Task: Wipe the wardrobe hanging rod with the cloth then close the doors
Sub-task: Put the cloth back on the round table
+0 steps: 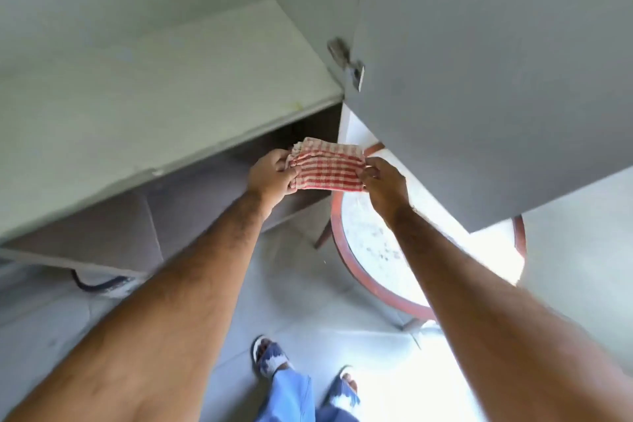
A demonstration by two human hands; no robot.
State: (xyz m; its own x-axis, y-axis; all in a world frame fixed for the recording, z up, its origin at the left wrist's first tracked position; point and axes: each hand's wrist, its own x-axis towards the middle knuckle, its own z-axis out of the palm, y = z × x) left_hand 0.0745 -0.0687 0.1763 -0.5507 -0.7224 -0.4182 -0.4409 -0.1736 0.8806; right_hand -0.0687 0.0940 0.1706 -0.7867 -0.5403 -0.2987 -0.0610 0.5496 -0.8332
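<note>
A folded red-and-white checked cloth (327,166) is stretched between both hands in front of the open wardrobe. My left hand (270,175) grips its left end and my right hand (385,187) pinches its right end. The right wardrobe door (496,79) stands open, swung out toward me, with a metal hinge (344,56) where it meets the carcass. A pale shelf (154,103) fills the wardrobe interior on the left. No hanging rod shows in this view.
A round table with a red rim (346,250) stands under the open door, brightly lit. Dark open compartments (102,226) lie below the shelf. My feet in sandals (269,355) stand on the grey tiled floor.
</note>
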